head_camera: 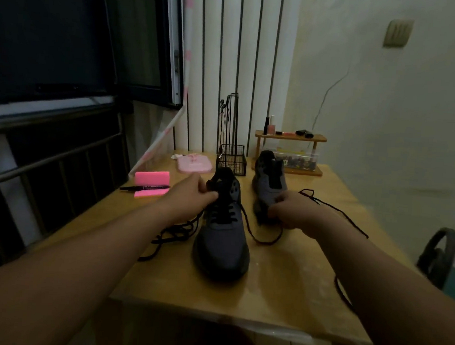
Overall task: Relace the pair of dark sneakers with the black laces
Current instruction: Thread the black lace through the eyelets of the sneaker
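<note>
2 bare arms (103, 241), left hand (192, 201), right hand (296, 213); possibly dark reddish clothing (222, 344) at bottom edge.

Pink sticky notes (151, 181) and a black marker (144, 187) lie at the tabletop (280, 289) left edge; a wire basket (231, 159) and wooden rack (291, 135) stand along its far edge.

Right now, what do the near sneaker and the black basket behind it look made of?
Near sneaker: matte dark grey fabric, probably knit or mesh; no shine on the toe. Black basket: thin metal wire, likely painted; you see through its open grid.
</note>
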The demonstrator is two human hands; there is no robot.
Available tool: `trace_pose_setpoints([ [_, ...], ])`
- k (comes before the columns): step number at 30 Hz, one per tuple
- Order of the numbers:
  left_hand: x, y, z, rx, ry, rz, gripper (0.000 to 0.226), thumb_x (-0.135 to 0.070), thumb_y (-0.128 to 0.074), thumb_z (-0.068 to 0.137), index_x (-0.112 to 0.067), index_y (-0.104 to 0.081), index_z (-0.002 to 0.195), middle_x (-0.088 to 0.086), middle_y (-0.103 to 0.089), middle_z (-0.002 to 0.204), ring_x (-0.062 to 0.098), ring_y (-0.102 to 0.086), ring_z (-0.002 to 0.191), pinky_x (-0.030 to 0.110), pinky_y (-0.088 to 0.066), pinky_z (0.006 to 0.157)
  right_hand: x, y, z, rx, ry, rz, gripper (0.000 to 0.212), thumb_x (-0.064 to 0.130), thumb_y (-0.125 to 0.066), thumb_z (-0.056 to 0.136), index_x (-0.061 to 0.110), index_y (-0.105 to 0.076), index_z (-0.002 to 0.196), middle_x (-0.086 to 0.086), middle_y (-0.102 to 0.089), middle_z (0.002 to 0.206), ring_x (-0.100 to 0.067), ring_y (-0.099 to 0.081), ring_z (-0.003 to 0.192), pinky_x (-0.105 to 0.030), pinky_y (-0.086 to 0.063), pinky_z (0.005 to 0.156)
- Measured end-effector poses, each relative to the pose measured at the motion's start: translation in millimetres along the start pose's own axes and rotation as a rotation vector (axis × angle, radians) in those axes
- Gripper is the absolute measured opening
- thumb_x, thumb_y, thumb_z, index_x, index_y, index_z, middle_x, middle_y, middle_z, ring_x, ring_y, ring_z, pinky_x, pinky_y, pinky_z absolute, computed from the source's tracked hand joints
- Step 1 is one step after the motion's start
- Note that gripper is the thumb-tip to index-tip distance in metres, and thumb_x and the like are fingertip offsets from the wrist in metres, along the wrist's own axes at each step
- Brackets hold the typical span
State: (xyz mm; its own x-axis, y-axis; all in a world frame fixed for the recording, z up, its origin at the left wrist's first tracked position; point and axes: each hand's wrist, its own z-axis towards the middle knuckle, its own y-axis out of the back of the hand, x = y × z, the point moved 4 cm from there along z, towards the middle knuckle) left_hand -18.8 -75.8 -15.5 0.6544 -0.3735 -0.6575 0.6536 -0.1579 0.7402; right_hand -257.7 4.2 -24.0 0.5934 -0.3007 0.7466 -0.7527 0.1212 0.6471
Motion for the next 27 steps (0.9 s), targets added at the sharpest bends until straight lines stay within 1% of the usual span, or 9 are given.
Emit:
trace_pose_setpoints([
  [3,18.4,-14.5,0.1,0.043,0.045,0.019,0.037,-0.055,-0.061,0.100,-0.020,-0.053,0.109,0.002,-0.065,0.101,0.016,-0.061,0.086,0.033,-0.044,0.065,13.0,-0.2,9.1,-0.228,0.175,-0.095,0.062,0.035,-0.073,0.083,0.022,-0.053,0.140,-0.010,-0.059,0.133,-0.024,-0.060,0.112,-0.042,-0.056,0.093],
  [5,18.4,-15.1,1.7,0.004,0.026,-0.042,0.046,-0.054,-0.061,0.100,-0.021,-0.047,0.128,0.003,-0.067,0.110,0.016,-0.065,0.092,0.032,-0.047,0.068,34.1,-6.7,2.8,-0.380,0.382,-0.249,0.066,0.031,-0.069,0.089,0.033,-0.044,0.150,0.000,-0.051,0.131,-0.019,-0.054,0.119,-0.041,-0.054,0.096],
  [8,8.0,-12.7,2.6,-0.051,-0.105,-0.095,0.059,-0.039,-0.062,0.103,-0.038,-0.028,0.151,-0.003,-0.066,0.097,0.006,-0.068,0.082,0.018,-0.050,0.061,59.8,-26.4,5.0,-0.304,0.560,-0.216,0.048,0.020,-0.059,0.100,0.035,-0.050,0.145,0.009,-0.058,0.103,-0.001,-0.062,0.086,-0.017,-0.049,0.066],
  [10,0.6,-13.2,4.6,-0.061,-0.191,-0.049,0.045,-0.030,-0.058,0.105,-0.036,-0.040,0.146,-0.005,-0.065,0.098,0.008,-0.068,0.086,0.017,-0.054,0.063,64.2,-40.5,13.9,-0.204,0.569,-0.259,0.036,0.025,-0.055,0.103,0.035,-0.055,0.138,0.007,-0.060,0.104,-0.001,-0.062,0.085,-0.019,-0.053,0.065],
  [13,-0.1,-13.1,8.2,-0.084,-0.226,0.026,0.016,-0.028,-0.055,0.103,-0.029,-0.054,0.119,0.001,-0.067,0.112,0.018,-0.066,0.098,0.043,-0.059,0.083,66.9,-45.3,22.6,-0.242,0.529,-0.319,0.019,0.039,-0.055,0.103,0.030,-0.062,0.118,0.003,-0.065,0.108,-0.015,-0.067,0.096,-0.042,-0.062,0.079],
  [16,2.9,-12.1,8.1,-0.123,-0.223,-0.027,0.006,-0.027,-0.055,0.102,-0.024,-0.052,0.106,0.000,-0.065,0.097,0.019,-0.064,0.088,0.046,-0.058,0.078,65.0,-44.2,26.8,-0.317,0.522,-0.253,0.013,0.040,-0.059,0.102,0.027,-0.060,0.101,0.005,-0.068,0.090,-0.013,-0.066,0.081,-0.043,-0.062,0.070],
  [18,4.0,-13.4,7.8,-0.152,-0.230,-0.073,0.005,-0.025,-0.056,0.102,-0.024,-0.051,0.103,-0.002,-0.065,0.092,0.017,-0.064,0.084,0.045,-0.056,0.075,61.2,-43.5,29.8,-0.363,0.502,-0.202,0.010,0.036,-0.061,0.101,0.027,-0.059,0.097,0.005,-0.067,0.087,-0.012,-0.066,0.079,-0.044,-0.062,0.071],
  [24,5.8,-17.2,19.3,-0.168,-0.205,-0.138,0.006,-0.019,-0.053,0.101,-0.022,-0.048,0.102,0.000,-0.063,0.090,0.020,-0.062,0.082,0.044,-0.053,0.071,46.9,-38.6,34.1,-0.428,0.481,-0.032,0.009,0.027,-0.063,0.101,0.019,-0.062,0.096,0.003,-0.066,0.088,-0.011,-0.065,0.080,-0.031,-0.056,0.067],
  [27,8.4,-21.2,24.3,-0.173,-0.211,-0.154,0.007,-0.021,-0.054,0.099,-0.024,-0.048,0.102,0.001,-0.064,0.090,0.021,-0.063,0.082,0.050,-0.056,0.074,40.9,-39.4,37.2,-0.452,0.503,0.007,0.011,0.025,-0.063,0.101,0.016,-0.062,0.096,0.003,-0.065,0.086,-0.002,-0.061,0.075,-0.016,-0.049,0.060],
])
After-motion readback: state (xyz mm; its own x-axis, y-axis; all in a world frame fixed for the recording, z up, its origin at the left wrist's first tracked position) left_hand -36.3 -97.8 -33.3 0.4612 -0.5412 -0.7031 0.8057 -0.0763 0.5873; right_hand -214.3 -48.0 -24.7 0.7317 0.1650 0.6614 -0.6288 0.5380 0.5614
